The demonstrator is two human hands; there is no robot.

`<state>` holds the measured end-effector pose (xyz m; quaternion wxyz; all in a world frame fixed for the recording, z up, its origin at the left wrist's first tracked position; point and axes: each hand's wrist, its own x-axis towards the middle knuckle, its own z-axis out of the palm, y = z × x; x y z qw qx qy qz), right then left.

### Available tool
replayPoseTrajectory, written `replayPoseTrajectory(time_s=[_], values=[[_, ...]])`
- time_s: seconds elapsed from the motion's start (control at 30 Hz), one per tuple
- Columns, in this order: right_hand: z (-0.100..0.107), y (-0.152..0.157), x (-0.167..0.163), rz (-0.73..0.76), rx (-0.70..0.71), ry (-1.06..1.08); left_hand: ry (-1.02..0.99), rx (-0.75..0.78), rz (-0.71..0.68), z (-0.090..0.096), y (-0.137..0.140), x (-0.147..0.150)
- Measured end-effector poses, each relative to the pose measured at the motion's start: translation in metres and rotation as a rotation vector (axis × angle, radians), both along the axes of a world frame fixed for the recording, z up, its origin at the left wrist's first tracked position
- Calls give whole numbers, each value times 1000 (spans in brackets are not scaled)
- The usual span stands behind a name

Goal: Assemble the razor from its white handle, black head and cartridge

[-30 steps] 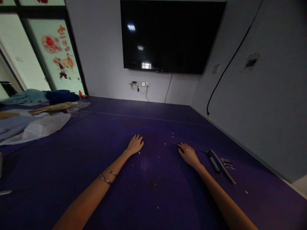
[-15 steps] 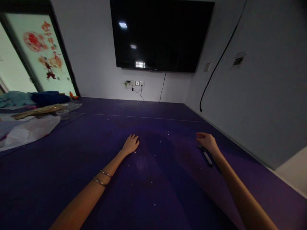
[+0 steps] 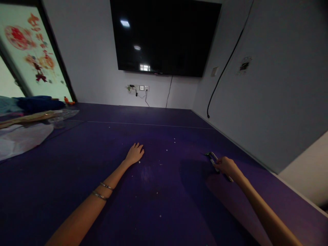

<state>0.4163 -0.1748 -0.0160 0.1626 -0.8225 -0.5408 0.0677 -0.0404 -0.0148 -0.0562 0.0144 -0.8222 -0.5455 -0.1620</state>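
My left hand (image 3: 135, 153) lies palm down on the purple surface (image 3: 112, 164), fingers slightly spread, holding nothing. Two silver bangles (image 3: 99, 195) circle that forearm. A tiny white scrap lies by its thumb side. Off to the right, my right hand (image 3: 227, 166) is closed round the middle of a slim dark and light-grey tool (image 3: 213, 160). Its two narrow arms show ahead of the fingers, and a pale end sticks out behind the hand. My fingers hide its middle, so I cannot tell its exact kind.
Small white scraps (image 3: 166, 150) are scattered over the surface. At the left lie a white plastic sheet (image 3: 25, 140), dark blue cloth (image 3: 41, 103) and a small orange object (image 3: 68, 101). A black cable (image 3: 225, 68) hangs down the right wall; a television (image 3: 166, 37) is mounted ahead.
My right hand has come down and closer onto the grey tool, which it now grips. My left hand stays flat in place. The whole view has shifted slightly to the right.
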Motion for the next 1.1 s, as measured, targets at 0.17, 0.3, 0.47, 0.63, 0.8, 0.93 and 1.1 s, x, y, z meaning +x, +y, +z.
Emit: replayPoseTrajectory(time_s=[0.17,0.3,0.47,0.63,0.8,0.93,1.1], values=[[-4,1,1,-29,-36,5,-10,2,-11,0,1,0],[-4,1,0,-34,-98,12,-18,3,-8,1,0,1],[-7,-1,1,-24,-110,48,-28,3,-10,4,-3,2],[0,-2,-3,-9,-85,90,-50,18,15,10,-7,3],[20,1,-26,-29,23,101,-103,83,10,30,-21,31],[42,5,-64,67,176,80,-296,-16,-257,51,-50,78],[62,8,-120,216,237,-25,-643,-343,-386,65,-78,134]])
